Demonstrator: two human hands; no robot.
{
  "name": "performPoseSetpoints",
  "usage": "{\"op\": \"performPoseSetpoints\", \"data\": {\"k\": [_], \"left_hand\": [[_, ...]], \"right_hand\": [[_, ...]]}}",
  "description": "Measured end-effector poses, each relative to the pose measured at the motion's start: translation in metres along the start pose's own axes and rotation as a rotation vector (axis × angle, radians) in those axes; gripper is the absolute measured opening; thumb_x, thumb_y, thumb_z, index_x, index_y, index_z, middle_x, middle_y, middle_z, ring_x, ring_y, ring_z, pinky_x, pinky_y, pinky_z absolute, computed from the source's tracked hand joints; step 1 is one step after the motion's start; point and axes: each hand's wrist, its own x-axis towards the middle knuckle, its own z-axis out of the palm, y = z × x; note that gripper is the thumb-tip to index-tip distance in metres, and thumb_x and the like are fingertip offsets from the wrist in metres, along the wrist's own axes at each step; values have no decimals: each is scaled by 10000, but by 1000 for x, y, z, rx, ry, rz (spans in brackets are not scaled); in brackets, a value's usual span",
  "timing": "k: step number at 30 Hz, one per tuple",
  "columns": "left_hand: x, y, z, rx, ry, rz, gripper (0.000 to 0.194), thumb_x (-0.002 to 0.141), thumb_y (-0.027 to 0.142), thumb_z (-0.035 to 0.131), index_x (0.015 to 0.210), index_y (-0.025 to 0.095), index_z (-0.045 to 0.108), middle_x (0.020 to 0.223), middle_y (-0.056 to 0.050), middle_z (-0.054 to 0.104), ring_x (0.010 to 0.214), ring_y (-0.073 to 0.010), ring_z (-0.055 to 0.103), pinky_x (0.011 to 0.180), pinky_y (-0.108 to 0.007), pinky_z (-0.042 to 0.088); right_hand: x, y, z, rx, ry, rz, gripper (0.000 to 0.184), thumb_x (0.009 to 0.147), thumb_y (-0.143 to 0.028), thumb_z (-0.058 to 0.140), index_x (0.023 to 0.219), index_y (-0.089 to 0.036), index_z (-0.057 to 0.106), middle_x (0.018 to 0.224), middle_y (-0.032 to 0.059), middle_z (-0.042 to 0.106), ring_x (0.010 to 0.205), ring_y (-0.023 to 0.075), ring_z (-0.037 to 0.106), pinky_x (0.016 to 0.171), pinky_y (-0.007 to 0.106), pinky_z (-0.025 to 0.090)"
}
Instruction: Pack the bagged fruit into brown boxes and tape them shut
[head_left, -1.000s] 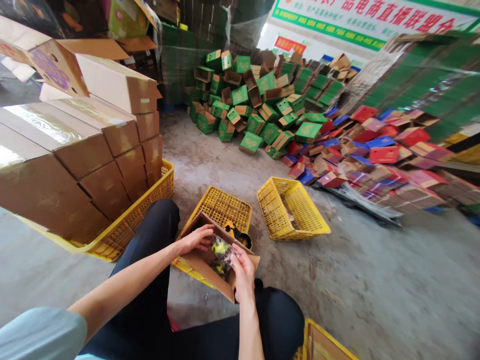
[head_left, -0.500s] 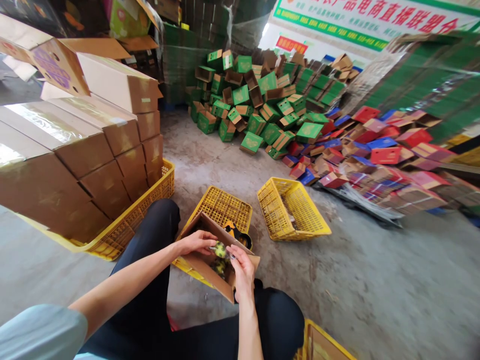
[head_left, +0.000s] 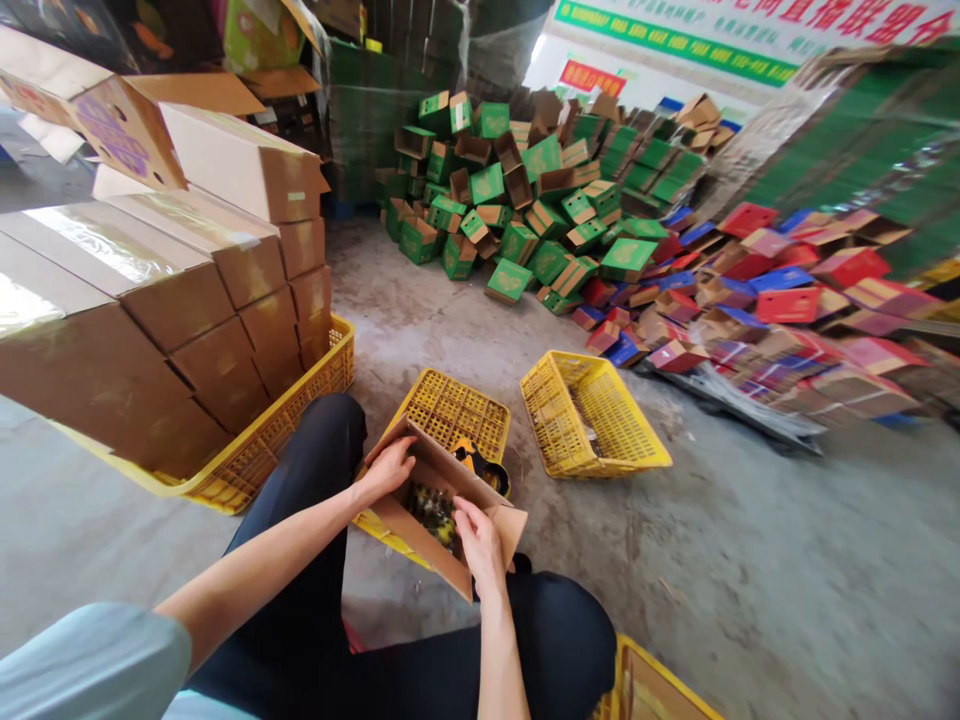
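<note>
A small open brown cardboard box (head_left: 442, 480) rests on my lap and on an upturned yellow crate (head_left: 457, 410). Inside it lies a clear bag of yellow-green fruit (head_left: 433, 506). My left hand (head_left: 390, 465) grips the box's left flap, fingers curled over its edge. My right hand (head_left: 474, 535) is at the box's near right edge, fingers bent onto the flap. A tape dispenser (head_left: 480, 466) lies just behind the box.
Sealed brown cartons (head_left: 150, 290) are stacked in a yellow crate (head_left: 300, 410) at left. Another yellow crate (head_left: 585, 415) stands on the concrete floor ahead. Heaps of green boxes (head_left: 525, 190) and red and blue boxes (head_left: 750, 300) fill the back. A further yellow crate (head_left: 652, 685) sits by my right knee.
Both hands have let go of the bag of fruit, which now lies down inside the box. My left hand moved to the left flap, my right hand to the near flap.
</note>
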Motion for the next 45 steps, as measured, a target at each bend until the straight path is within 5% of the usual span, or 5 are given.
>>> {"op": "performPoseSetpoints", "data": {"k": [14, 23, 28, 34, 45], "left_hand": [[-1, 2, 3, 105, -51, 32, 373, 821, 184, 701, 1186, 112, 686, 1137, -143, 756, 1032, -273, 730, 936, -357, 553], [-10, 29, -7, -796, -320, -179, 493, 687, 500, 927, 948, 117, 757, 917, -78, 748, 836, -170, 706, 859, -301, 544], [-13, 41, -12, -968, -394, -197, 433, 659, 414, 972, 859, 133, 710, 873, -30, 717, 790, -125, 693, 872, -286, 549], [-16, 41, -9, -898, -458, -186, 453, 661, 405, 971, 915, 146, 701, 918, -44, 727, 861, -164, 717, 952, -356, 541], [-20, 45, -7, -567, -449, 48, 582, 767, 570, 845, 1152, 136, 801, 1088, -96, 793, 1017, -267, 715, 1002, -366, 497]], "right_hand": [[0, 1, 1, 118, -84, 112, 579, 786, -682, 710, 1153, -242, 790, 1177, 123, 783, 1022, 329, 765, 931, 463, 615], [-13, -21, 8, 380, -202, 148, 868, 726, -546, 885, 1490, -294, 558, 1519, 124, 579, 1368, 340, 583, 1118, 522, 501], [-21, -46, 8, 538, -185, 138, 788, 819, -549, 820, 1501, -269, 540, 1307, 124, 730, 1221, 315, 688, 1057, 526, 556], [-16, -45, 5, 446, 72, 89, 694, 705, -598, 875, 1270, -216, 743, 1251, 124, 759, 1168, 349, 710, 974, 493, 613], [-13, -41, -2, 98, 196, 41, 576, 749, -654, 781, 1082, -188, 840, 1086, 107, 810, 1088, 350, 743, 989, 420, 594]]}}
